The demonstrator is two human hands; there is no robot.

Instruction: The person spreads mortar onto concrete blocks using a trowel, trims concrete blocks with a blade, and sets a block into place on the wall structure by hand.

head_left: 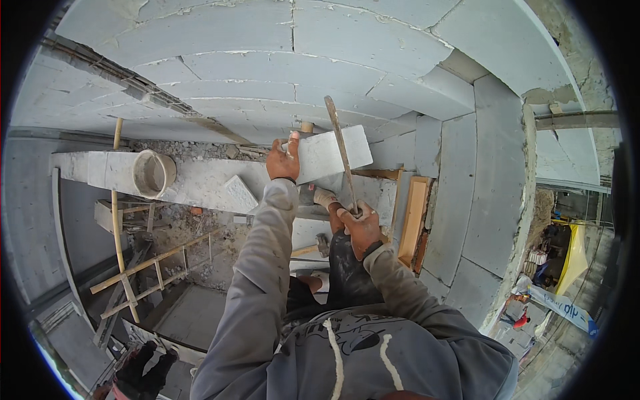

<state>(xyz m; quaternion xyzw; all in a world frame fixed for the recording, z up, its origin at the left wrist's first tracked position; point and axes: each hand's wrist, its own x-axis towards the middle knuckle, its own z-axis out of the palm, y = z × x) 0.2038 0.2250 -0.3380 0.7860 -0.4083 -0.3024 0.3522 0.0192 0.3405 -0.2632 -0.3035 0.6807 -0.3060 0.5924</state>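
Left hand (pixel 283 160) steadies grey block (pixel 333 153) (right hand (pixel 361 227) grips saw (pixel 341 151)).

Even daylight, soft shadows, sharp centre, strong fisheye bending at edges (black vignette corners), no glare

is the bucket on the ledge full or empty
Empty, as far as it shows. The bucket stands upright on the ledge with its mouth open to the camera, and only bare inner wall shows.
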